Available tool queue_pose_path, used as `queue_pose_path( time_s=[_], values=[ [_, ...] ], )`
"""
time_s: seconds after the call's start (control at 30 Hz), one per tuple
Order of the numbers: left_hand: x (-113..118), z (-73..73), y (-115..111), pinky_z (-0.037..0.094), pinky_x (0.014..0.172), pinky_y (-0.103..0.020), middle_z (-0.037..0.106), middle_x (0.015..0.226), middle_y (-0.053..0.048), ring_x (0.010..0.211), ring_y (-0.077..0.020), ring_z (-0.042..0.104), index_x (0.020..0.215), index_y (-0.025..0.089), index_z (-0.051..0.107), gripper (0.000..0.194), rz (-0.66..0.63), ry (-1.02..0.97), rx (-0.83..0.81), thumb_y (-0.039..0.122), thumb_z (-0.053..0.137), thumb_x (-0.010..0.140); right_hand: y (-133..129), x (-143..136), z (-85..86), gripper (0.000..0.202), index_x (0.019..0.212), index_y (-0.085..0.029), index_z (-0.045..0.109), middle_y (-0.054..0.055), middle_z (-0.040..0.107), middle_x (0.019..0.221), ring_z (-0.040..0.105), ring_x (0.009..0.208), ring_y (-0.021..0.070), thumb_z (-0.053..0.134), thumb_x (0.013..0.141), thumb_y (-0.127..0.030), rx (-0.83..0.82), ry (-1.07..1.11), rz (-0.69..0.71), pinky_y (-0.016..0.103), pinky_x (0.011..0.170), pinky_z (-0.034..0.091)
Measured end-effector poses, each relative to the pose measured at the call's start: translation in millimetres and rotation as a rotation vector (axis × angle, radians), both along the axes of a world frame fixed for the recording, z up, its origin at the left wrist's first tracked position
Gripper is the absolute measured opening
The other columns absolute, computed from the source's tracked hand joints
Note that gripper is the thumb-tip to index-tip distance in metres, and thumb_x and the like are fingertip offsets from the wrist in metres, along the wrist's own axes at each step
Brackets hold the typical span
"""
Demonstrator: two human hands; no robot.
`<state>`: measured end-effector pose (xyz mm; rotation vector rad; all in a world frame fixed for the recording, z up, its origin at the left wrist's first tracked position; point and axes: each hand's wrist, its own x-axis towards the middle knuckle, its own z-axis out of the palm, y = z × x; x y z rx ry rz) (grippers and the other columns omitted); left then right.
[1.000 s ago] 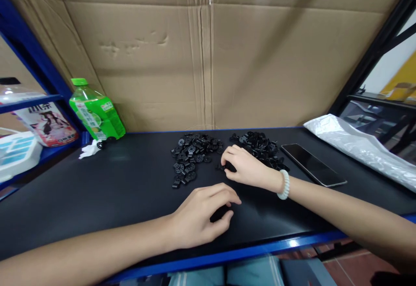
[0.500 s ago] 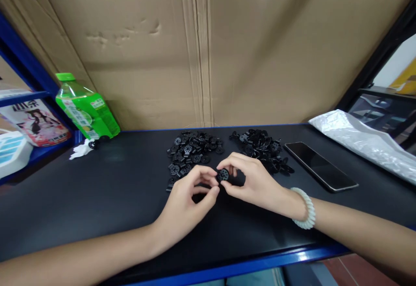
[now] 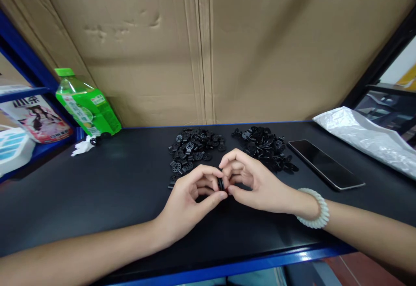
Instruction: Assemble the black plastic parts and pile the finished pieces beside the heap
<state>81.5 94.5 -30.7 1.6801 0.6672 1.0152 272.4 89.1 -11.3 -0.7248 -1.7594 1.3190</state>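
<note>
A small round black plastic part (image 3: 221, 184), turned edge-on, sits between my two hands above the table. My left hand (image 3: 191, 199) pinches it between thumb and fingers. My right hand (image 3: 248, 180), with a pale coiled band at the wrist, has its curled fingertips against the part's right side. Just behind my left hand lies a loose pile of black parts (image 3: 189, 147), several with round, perforated faces. Beyond my right hand is a second pile of black discs (image 3: 264, 145). My fingers hide some of the held part.
A smartphone (image 3: 325, 164) lies to the right, near a silvery plastic bag (image 3: 364, 134). On the left, a green bottle (image 3: 87, 104) leans beside a crumpled white tissue (image 3: 82, 146). Cardboard (image 3: 146, 52) walls off the back of the black table (image 3: 107, 190).
The held black part has turned from showing its perforated face to edge-on. My right fingers have curled in closer around it. The view has shifted slightly.
</note>
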Motion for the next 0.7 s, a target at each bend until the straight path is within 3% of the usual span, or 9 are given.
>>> queue_pose_path(
  time_s=[0.13, 0.2, 0.33, 0.47, 0.7],
  values=[
    [-1.6, 2.4, -0.6, 0.054, 0.066, -0.018, 0.058, 0.082, 0.002, 0.072, -0.0095, 0.06, 0.099, 0.022, 0.067, 0.021, 0.057, 0.063, 0.145, 0.013, 0.072, 0.08, 2.9, 2.7, 0.1, 0.035, 0.094, -0.021, 0.044, -0.004, 0.054, 0.079, 0.053, 0.072, 0.0098, 0.049, 0.067, -0.001, -0.097, 0.094, -0.036, 0.025, 0.067, 0.045],
    [-2.8, 3.2, -0.6, 0.054, 0.065, -0.021, 0.059, 0.089, -0.001, 0.072, -0.0108, 0.06, 0.097, 0.022, 0.069, 0.02, 0.089, 0.097, 0.257, 0.016, 0.075, 0.078, 4.8, 4.0, 0.2, 0.036, 0.097, -0.021, 0.045, -0.002, 0.056, 0.086, 0.055, 0.08, 0.0113, 0.05, 0.065, -0.004, -0.186, 0.124, -0.025, 0.027, 0.072, 0.045],
    [-4.5, 2.6, 1.5, 0.053, 0.075, -0.028, 0.069, 0.09, -0.004, 0.082, -0.0176, 0.065, 0.097, 0.021, 0.071, 0.022, 0.102, 0.137, 0.391, 0.018, 0.078, 0.076, 5.0, 1.9, -0.1, 0.042, 0.11, -0.021, 0.045, 0.001, 0.058, 0.099, 0.059, 0.095, 0.0137, 0.053, 0.07, -0.007, -0.467, 0.074, 0.224, 0.034, 0.088, 0.046],
    [-4.5, 1.7, 3.2, 0.055, 0.071, -0.027, 0.073, 0.081, -0.004, 0.076, -0.0189, 0.069, 0.096, 0.02, 0.076, 0.023, 0.079, 0.12, 0.404, 0.016, 0.08, 0.074, 2.6, -3.9, -2.4, 0.042, 0.109, -0.018, 0.045, 0.001, 0.06, 0.092, 0.064, 0.087, 0.0145, 0.05, 0.07, -0.007, -0.56, 0.099, 0.374, 0.039, 0.088, 0.048],
    [-2.0, 2.9, 1.1, 0.058, 0.056, -0.021, 0.074, 0.09, -0.005, 0.058, -0.0125, 0.069, 0.102, 0.022, 0.076, 0.03, -0.02, 0.042, 0.301, 0.008, 0.075, 0.075, 2.4, -3.7, -1.1, 0.047, 0.113, -0.016, 0.045, -0.002, 0.061, 0.076, 0.06, 0.073, 0.0113, 0.045, 0.068, -0.004, -0.584, 0.025, 0.381, 0.031, 0.078, 0.047]
  ],
)
